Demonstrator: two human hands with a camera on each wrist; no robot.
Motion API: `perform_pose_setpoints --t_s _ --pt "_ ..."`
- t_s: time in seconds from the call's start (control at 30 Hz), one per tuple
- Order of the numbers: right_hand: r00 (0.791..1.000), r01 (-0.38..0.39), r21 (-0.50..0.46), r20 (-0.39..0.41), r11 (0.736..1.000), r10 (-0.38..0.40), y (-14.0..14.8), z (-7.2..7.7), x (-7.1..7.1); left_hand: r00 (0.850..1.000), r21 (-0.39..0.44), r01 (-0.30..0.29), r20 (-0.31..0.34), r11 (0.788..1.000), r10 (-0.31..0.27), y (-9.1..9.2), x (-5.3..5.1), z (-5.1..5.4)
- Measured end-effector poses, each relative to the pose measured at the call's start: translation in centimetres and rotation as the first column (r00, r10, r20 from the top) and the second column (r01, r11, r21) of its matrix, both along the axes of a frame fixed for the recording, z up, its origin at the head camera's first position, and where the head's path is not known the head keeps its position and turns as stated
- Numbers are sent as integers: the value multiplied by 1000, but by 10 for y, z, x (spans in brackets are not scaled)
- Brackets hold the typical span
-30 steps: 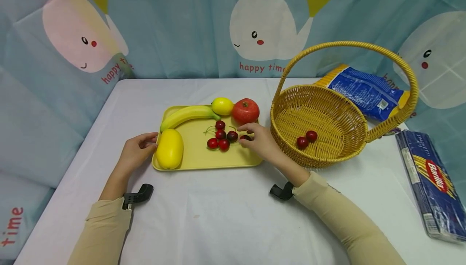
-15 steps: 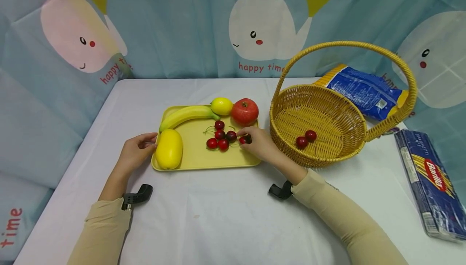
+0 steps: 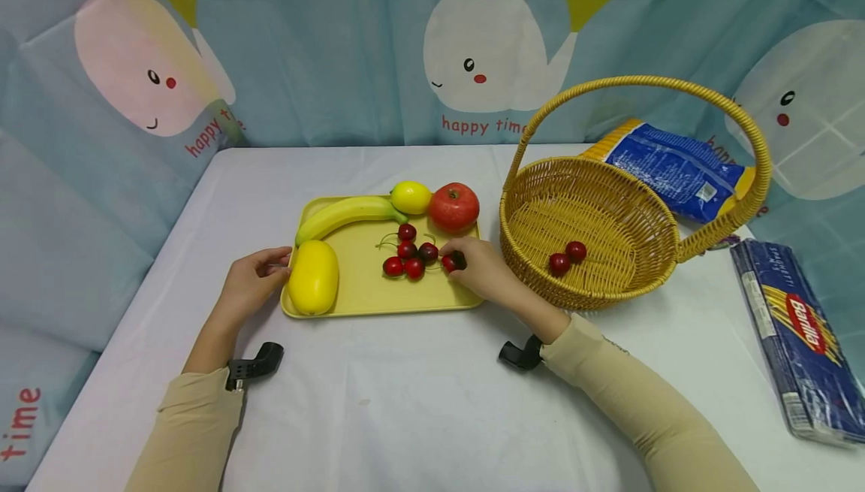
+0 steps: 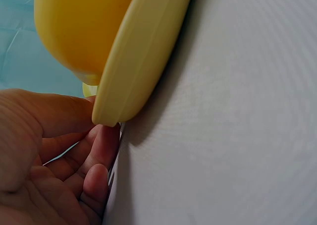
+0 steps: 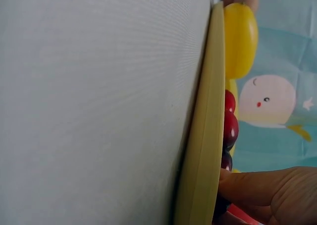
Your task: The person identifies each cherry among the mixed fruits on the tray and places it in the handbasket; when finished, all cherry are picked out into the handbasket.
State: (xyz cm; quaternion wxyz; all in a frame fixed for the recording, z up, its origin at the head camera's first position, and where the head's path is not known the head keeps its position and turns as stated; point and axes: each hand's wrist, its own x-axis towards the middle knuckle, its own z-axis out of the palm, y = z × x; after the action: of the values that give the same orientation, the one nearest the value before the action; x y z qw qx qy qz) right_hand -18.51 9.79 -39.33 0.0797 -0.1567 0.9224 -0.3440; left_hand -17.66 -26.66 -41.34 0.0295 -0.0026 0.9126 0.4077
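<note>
Left hand [image 3: 251,283]: pinches the left edge of the yellow tray [image 3: 378,298], thumb above the rim and fingertips beneath it, as the left wrist view shows.
Right hand [image 3: 488,268]: thumb and fingers close together on a dark red cherry [image 3: 450,262] at the tray's right side; the hand covers part of the fruit and of the rim.
Loose cherries [image 3: 414,270]: five, clustered just left of the pinched one, some with stems.
Other fruit: a yellow oval fruit [image 3: 314,278] beside the left hand, a banana [image 3: 351,214] along the far left, a lemon [image 3: 411,197] at the far edge, a red round fruit [image 3: 453,207] in the far right corner.
Basket [image 3: 608,229]: right of the tray, its near-left wall close to the right forearm; two cherries [image 3: 568,258] lie inside.
Blue bag [image 3: 676,169]: behind the basket, partly blocked by its rim and handle; its print is too small for me to read.
Pasta pack [image 3: 800,327]: far right, marked "Barilla" and "Spaghetti".
Curtain [image 3: 351,49]: whales and "happy time" in red.
</note>
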Motion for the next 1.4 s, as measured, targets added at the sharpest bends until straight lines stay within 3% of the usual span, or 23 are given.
perform_pose_setpoints --t_s 0.33,0.57,0.77,0.9,1.1,1.4 --pt "999 -39 11 -1 999 39 0 10 8 1000 -8 5 -10 1000 -5 -1 -1 -2" --pt "998 -57 -16 7 998 57 6 41 14 1000 0 8 -12 1000 -8 -1 0 -1" --pt "997 -75 -149 -2 986 76 28 72 10 1000 0 8 -18 1000 -8 -2 -1 -3" --pt "999 -33 -203 -13 979 31 49 91 5 1000 0 7 -18 1000 -7 -2 -1 -3" --pt "998 56 -195 -12 979 -59 84 112 -7 1000 -1 9 -16 1000 -9 -2 -1 -3" --pt "983 182 -198 66 963 -173 132 117 -25 1000 -3 10 -6 1000 -10 -1 -2 -2"
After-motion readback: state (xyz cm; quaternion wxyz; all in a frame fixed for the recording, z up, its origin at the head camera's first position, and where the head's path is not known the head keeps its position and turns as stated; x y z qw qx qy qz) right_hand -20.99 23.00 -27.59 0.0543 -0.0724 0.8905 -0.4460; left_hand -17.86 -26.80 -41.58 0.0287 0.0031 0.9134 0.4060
